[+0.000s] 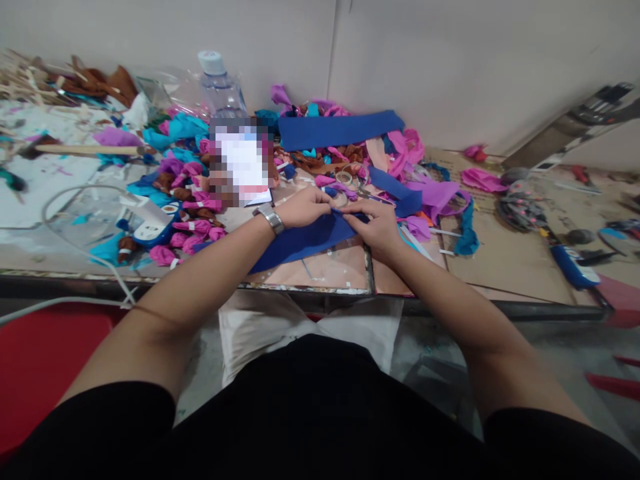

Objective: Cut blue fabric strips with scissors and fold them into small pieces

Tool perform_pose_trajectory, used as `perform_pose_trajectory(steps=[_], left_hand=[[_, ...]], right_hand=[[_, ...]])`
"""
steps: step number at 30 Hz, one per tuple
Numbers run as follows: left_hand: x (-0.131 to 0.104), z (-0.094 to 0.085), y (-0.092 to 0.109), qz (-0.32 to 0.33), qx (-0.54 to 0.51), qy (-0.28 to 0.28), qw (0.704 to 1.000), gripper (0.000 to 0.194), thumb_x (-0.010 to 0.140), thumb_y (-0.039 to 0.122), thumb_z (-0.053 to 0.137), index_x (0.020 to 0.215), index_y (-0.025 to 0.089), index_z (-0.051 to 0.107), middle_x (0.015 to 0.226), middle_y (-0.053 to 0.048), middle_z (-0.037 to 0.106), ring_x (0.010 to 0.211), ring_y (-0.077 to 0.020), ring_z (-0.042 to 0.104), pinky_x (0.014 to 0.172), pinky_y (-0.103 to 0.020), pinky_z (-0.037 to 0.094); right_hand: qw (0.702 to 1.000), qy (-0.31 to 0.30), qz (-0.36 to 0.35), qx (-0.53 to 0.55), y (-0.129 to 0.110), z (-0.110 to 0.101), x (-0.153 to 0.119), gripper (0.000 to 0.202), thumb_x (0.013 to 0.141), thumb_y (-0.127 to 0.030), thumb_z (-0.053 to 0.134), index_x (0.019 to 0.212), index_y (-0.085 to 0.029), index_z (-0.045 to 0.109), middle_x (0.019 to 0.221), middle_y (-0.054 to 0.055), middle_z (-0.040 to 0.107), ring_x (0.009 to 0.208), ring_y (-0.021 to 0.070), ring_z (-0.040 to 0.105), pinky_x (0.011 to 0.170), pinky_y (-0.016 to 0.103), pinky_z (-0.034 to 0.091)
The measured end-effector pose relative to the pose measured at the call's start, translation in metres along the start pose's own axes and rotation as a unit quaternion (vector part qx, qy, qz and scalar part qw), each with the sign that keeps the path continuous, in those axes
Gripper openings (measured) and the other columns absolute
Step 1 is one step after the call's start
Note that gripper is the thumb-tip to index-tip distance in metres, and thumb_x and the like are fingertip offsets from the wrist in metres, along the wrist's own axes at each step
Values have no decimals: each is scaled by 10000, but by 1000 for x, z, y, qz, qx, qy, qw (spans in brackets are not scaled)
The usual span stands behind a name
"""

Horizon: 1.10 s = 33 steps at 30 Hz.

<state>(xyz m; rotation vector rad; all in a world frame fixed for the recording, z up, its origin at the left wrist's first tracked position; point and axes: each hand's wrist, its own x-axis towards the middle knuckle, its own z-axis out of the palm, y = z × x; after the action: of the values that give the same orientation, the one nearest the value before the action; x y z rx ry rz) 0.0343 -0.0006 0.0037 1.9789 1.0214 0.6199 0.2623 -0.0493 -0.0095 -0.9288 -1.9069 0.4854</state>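
A strip of blue crepe paper or cloth (305,241) lies across the near edge of the table, under both hands. My left hand (304,208), with a watch at the wrist, pinches the strip's upper edge between thumb and fingers. Close beside it, my right hand (375,223) pinches the same edge, fingertips almost meeting those of the left. Just beyond the fingers lie a roll of tape (344,178) and what looks like a pair of scissors (367,193), partly covered. Another flat blue strip (340,130) rests on the pile behind.
Pink, brown and teal rolled pieces (193,230) crowd the left, near a power strip (157,227) with a white cable. A phone (245,163) leans before a plastic bottle (220,87). A hammer (85,149) lies far left. Cardboard (495,257) covers the right side; a red stool (55,367) stands below left.
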Motion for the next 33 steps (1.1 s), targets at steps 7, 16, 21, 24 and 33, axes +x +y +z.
perform_pose_trajectory(steps=[7, 16, 21, 24, 33], left_hand=[[0, 1, 0, 4, -15, -7, 1000, 237, 815, 359, 595, 718, 173, 705, 622, 11, 519, 624, -138, 412, 658, -311, 307], [-6, 1, 13, 5, -8, -5, 1000, 339, 867, 480, 656, 708, 183, 693, 577, 8, 493, 612, -145, 407, 627, -319, 300], [-2, 2, 4, 22, 4, -4, 1000, 320, 889, 450, 629, 751, 176, 717, 615, 15, 522, 599, -128, 387, 633, -315, 287], [-2, 2, 5, 29, 5, -15, 999, 328, 887, 466, 660, 760, 169, 717, 621, 20, 520, 588, -115, 368, 624, -311, 264], [-3, 3, 6, 45, 31, 0, 998, 355, 923, 474, 617, 783, 163, 713, 624, 21, 510, 599, -118, 376, 617, -302, 254]], right_hand=[[1000, 2, -15, 0, 5, 0, -1, 115, 920, -318, 755, 961, -268, 851, 973, 45, 840, 914, 227, 788, 896, 393, 611], [1000, -5, -11, -19, 4, 0, -2, 115, 909, -291, 761, 984, -263, 844, 992, 42, 842, 933, 234, 788, 894, 392, 610], [999, -5, 30, -25, 4, 0, -4, 134, 895, -298, 778, 999, -239, 838, 982, 49, 840, 903, 241, 782, 882, 395, 611], [999, -9, 23, -25, 5, 0, -4, 117, 896, -291, 774, 980, -236, 833, 970, 45, 837, 882, 235, 778, 878, 392, 608], [998, 6, -3, -65, -1, -2, -1, 93, 898, -297, 759, 945, -238, 813, 941, 43, 830, 882, 243, 770, 854, 390, 596]])
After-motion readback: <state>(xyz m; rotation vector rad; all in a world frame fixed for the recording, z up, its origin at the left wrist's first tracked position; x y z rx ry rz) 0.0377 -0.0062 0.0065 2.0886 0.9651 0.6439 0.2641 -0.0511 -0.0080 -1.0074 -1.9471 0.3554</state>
